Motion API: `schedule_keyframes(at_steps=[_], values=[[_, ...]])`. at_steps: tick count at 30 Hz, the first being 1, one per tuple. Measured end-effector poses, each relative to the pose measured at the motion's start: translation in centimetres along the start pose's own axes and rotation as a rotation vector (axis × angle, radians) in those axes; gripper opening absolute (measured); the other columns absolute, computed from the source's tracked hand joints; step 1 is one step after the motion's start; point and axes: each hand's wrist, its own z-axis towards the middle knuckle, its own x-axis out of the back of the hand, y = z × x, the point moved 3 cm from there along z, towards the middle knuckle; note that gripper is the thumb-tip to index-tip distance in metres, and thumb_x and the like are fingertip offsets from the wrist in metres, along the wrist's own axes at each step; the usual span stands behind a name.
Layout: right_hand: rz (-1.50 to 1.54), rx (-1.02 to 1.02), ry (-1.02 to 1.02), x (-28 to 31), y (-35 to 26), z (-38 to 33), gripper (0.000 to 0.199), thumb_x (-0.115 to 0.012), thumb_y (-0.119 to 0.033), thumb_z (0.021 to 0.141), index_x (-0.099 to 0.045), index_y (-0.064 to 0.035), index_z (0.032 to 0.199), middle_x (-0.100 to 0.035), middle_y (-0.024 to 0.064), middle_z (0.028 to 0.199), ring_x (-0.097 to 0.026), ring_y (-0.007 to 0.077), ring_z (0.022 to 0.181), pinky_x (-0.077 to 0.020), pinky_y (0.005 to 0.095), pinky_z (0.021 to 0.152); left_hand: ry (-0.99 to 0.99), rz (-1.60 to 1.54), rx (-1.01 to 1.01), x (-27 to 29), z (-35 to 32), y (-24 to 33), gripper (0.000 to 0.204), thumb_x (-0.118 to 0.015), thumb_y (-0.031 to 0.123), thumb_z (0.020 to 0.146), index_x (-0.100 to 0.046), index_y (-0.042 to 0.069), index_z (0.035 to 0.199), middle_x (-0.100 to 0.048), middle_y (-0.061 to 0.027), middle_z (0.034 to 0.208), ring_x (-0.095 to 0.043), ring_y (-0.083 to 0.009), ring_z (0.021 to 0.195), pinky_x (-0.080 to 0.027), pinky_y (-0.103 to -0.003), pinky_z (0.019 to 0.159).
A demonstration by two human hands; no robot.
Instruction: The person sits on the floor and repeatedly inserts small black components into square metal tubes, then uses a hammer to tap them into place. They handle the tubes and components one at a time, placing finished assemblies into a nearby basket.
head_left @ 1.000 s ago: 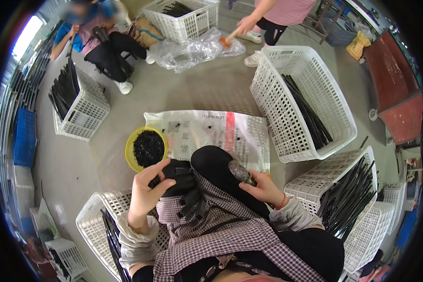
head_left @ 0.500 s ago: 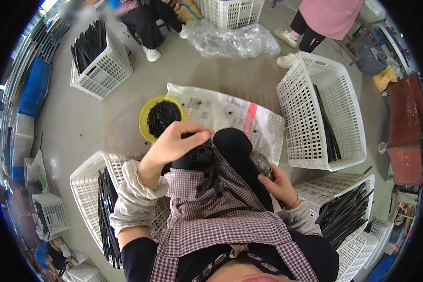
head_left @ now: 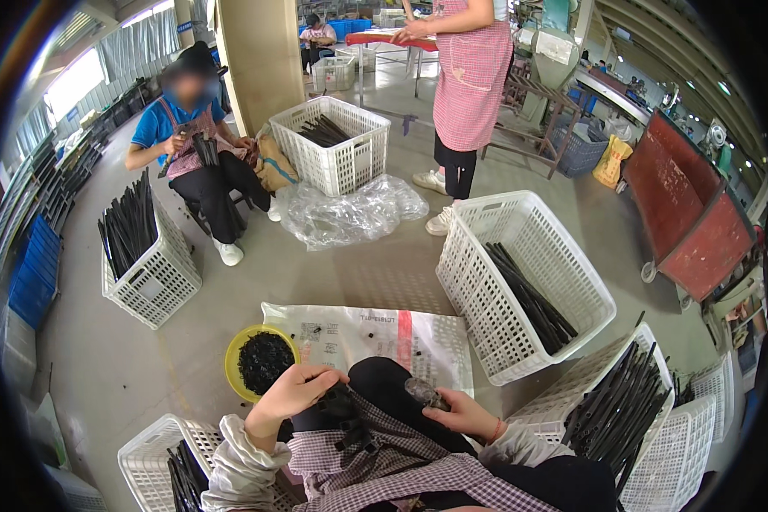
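Observation:
My left hand [head_left: 305, 388] is closed over my lap, thumb against fingers; whatever is between them is hidden. Just under it, a cluster of short black plastic pieces [head_left: 347, 424] with square hollow ends lies against my apron and thigh. By my other knee, my right hand [head_left: 471, 416] grips a grey tool with a rounded, knobby head [head_left: 421, 392], which points up and left. Beyond my left hand stands a yellow basin [head_left: 233, 369] full of small black scraps. A white printed sack [head_left: 435, 341] lies flat on the floor in front of my knees.
White crates with long black strips stand at my left [head_left: 141, 448], right [head_left: 520, 414], front right [head_left: 465, 286] and far left [head_left: 166, 282]. Crumpled clear plastic [head_left: 354, 213] lies ahead. A seated co-worker [head_left: 205, 154] holds black strips; another person [head_left: 469, 94] stands. A red metal cart [head_left: 700, 230] is far right.
The view has tilted up, showing more of the room, and my hands sit lower in the picture. Both hands keep nearly the same pose over my lap.

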Motion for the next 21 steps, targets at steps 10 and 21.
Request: schedule_keyframes(at_steps=[10,21], values=[[-0.160,0.074,0.010,0.1,-0.9,-0.2,0.037,-0.067,-0.019,0.087,-0.058,0.0019,0.116,-0.065,0.0146,0.096,-0.061,0.0191,0.088,-0.0480,0.0328,0.080,0.332,0.306,-0.357,-0.5,-0.9,0.9,0.013,-0.065,0.003,0.084,-0.066,-0.007,0.093,-0.067,-0.0097,0.083,-0.062,-0.0143,0.082,-0.048,-0.026,0.077],[-0.102,0.079,0.073,0.0,2.0,0.1,0.034,-0.070,-0.022,0.086,-0.058,0.0032,0.104,-0.054,0.0086,0.069,-0.048,0.0128,0.063,-0.0413,0.0304,0.058,0.223,-0.212,-0.056,0.3,-1.1,-0.9,0.014,-0.060,0.008,0.092,-0.065,-0.003,0.100,-0.050,0.0051,0.066,-0.033,-0.0004,0.050,-0.023,-0.019,0.045]])
